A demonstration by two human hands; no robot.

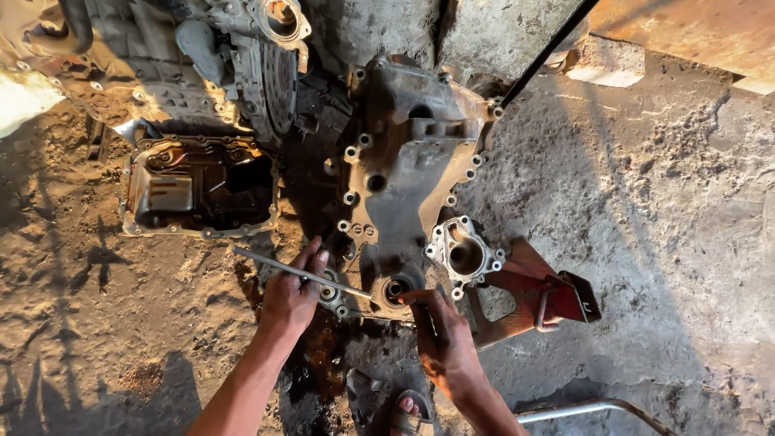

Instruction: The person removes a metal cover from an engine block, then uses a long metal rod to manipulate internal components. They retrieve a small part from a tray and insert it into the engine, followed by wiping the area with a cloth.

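Note:
A grimy cast-metal engine cover [404,161] lies flat on the dirty ground in the middle of the head view, with bolt holes along its rim and a round bore [395,288] at its near end. My left hand [289,295] grips a long thin metal rod [266,262] that slants from upper left down toward that bore. My right hand [440,335] rests at the bore's near right side, fingers curled against the cover's edge; whether it holds a small tool is hidden.
An oily sump pan [198,190] lies open at the left. An engine block [186,56] sits at the top left. A small aluminium housing [464,254] and a red metal bracket [533,295] lie right of the cover. My sandalled foot [395,408] is at the bottom.

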